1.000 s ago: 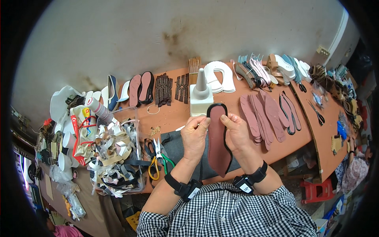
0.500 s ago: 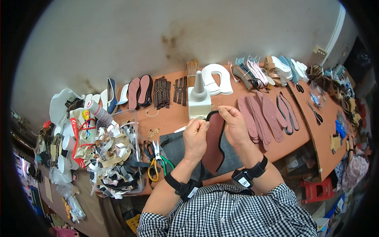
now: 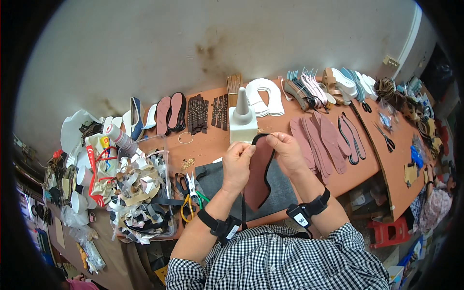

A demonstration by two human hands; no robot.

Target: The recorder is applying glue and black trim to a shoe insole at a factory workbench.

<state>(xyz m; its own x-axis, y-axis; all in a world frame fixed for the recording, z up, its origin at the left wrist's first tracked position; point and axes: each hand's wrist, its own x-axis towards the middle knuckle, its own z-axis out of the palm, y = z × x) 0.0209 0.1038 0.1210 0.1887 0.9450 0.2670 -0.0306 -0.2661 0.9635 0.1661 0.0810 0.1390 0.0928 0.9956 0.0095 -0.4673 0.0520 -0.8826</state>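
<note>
A dull pink shoe insole [image 3: 256,187] hangs over a dark grey mat [image 3: 282,195], with a black edging strip [image 3: 268,178] running round its tip and along its right side. My left hand [image 3: 237,166] is closed in a pinch at the tip's left side, holding the strip. My right hand [image 3: 288,153] pinches the insole's edge and the strip on the other side of the tip. The strip's loose end dangles below my left hand. Just beyond both hands stands a white square pot with a grey cone top [image 3: 243,123].
Gold-handled and green-handled cutting tools [image 3: 191,193] lie left of the mat, beside a clear bin [image 3: 167,166] of strap scraps. Pink insoles [image 3: 319,145] lie to the right, with black scissors [image 3: 386,140] farther off. Shoes and white cutouts [image 3: 266,96] line the back. Another person's arm [image 3: 429,176] shows at far right.
The insole has swung slightly left and its lower end has risen a little. My left hand has shifted slightly left and toward me. Both hands keep their pinch.
</note>
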